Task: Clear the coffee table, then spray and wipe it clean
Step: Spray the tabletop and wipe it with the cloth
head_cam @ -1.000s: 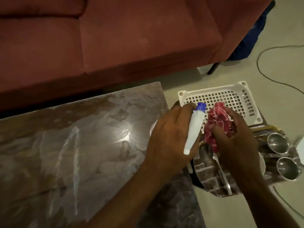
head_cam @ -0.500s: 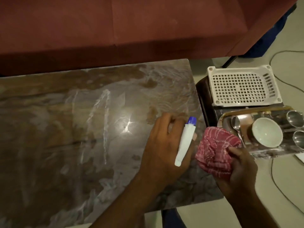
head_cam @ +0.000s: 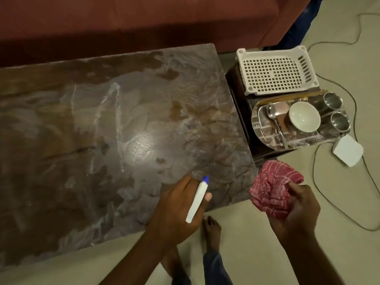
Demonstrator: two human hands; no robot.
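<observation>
The table [head_cam: 123, 130] carries nothing of its own. The dishes sit off it, on a low side stand [head_cam: 241, 103] just beside its right edge: a white perforated basket [head_cam: 275, 73] at the back, and in front of it a steel tray [head_cam: 265, 132] with a spoon [head_cam: 273, 116], a white bowl [head_cam: 304, 117] and two steel tumblers [head_cam: 333, 100]. From that I judge the clearing done and the spraying about to begin.

The left hand [head_cam: 176, 206] hovers over the table's near right corner, fingers curled round a slim white spray bottle [head_cam: 197, 199]. Its blue nozzle points away from the person and across the top, which suits a first spray over the middle. The right hand [head_cam: 298, 204] is off the table, just past that same corner and above the floor [head_cam: 257, 254]. It grips a bunched red checked cloth [head_cam: 273, 188], probably kept clear of the mist and ready to wipe after it.

The top is glossy brown marble-patterned stone with pale veins, and a lamp glare near its centre. Cloudy patches cross it; I cannot tell whether they are smears or part of the pattern.

A red sofa [head_cam: 144, 17] runs along the far edge. On the pale floor lie a thin cable [head_cam: 316, 182] and a small white box [head_cam: 347, 150], and a bare foot [head_cam: 211, 229] stands by the near edge.
</observation>
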